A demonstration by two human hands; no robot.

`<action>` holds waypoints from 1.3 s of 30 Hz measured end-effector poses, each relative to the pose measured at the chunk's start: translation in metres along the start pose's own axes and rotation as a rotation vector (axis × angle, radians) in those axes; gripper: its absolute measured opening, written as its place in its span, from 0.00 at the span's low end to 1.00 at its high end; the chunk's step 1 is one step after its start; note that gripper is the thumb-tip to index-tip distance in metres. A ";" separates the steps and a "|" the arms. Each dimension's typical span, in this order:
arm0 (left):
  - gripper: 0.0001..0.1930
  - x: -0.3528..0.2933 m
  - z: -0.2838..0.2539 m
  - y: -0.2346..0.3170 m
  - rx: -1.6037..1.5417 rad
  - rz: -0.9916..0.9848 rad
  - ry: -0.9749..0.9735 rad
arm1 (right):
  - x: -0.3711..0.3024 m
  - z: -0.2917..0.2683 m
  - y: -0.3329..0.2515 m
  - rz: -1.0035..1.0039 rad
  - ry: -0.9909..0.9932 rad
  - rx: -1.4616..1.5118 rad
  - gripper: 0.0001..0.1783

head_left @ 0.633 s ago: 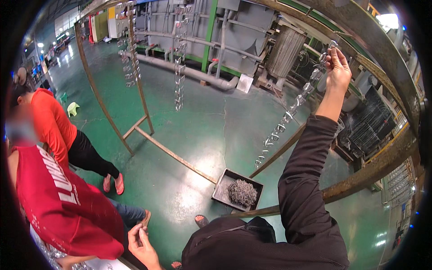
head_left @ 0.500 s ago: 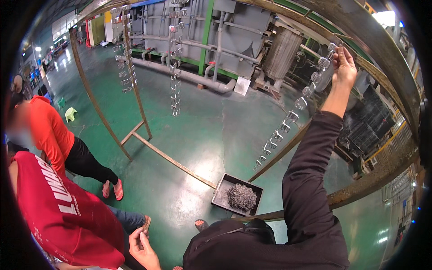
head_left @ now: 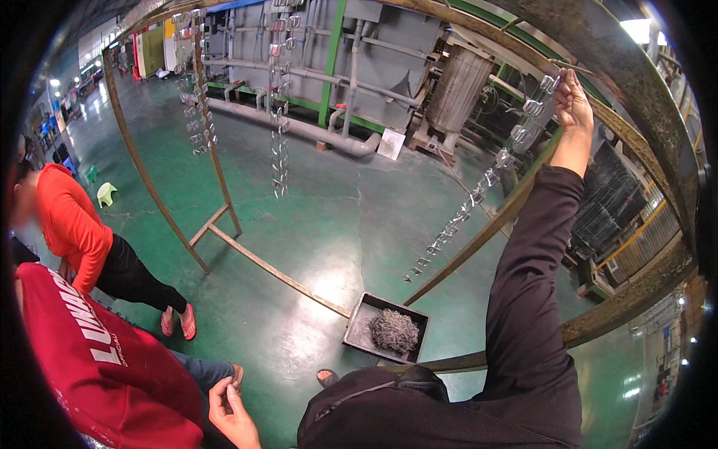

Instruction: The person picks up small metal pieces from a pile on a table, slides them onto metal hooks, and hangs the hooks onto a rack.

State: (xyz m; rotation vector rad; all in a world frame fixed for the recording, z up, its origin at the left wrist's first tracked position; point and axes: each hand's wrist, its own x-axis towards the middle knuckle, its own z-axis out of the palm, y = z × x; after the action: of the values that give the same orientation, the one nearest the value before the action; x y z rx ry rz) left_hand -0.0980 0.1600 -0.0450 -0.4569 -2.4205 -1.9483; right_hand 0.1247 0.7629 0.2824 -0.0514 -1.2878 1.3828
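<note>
At the upper right my right hand point(head_left: 573, 105) is raised to the rusty top bar of a frame. Its fingers are pinched at the upper end of a hanging strand of shiny metal pieces point(head_left: 479, 196), which slants down to the left. Whether the strand's top is hooked on the bar is hidden by the fingers. My left hand point(head_left: 233, 419) is low at the left, near the person in the maroon top. Its fingers are curled together, and anything in them is too small to make out.
Two similar strands point(head_left: 280, 112) hang from the frame's far side. A dark tray point(head_left: 357, 333) with a heap of tangled metal pieces point(head_left: 394, 332) sits on the floor inside the frame's lower bar point(head_left: 277, 267). At the left stand a person in maroon point(head_left: 97, 359) and another in orange point(head_left: 75, 213).
The view has shifted slightly. The strand under my right hand has turned and its lower end sits farther left. Both hands keep nearly the same poses.
</note>
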 end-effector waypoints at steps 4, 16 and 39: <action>0.06 -0.001 0.001 -0.005 -0.045 0.007 -0.008 | -0.004 -0.009 0.001 0.100 0.005 0.025 0.08; 0.07 0.000 -0.005 0.006 -0.031 -0.040 -0.031 | -0.057 -0.005 0.016 -0.323 0.541 -0.378 0.11; 0.06 0.015 -0.008 0.005 0.131 0.011 -0.151 | -0.402 -0.136 0.371 0.732 0.671 -1.267 0.13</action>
State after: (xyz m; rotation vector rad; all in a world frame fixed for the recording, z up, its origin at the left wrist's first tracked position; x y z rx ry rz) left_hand -0.1124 0.1561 -0.0360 -0.6330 -2.6093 -1.7972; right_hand 0.0938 0.6690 -0.2727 -1.8179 -1.3782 0.7276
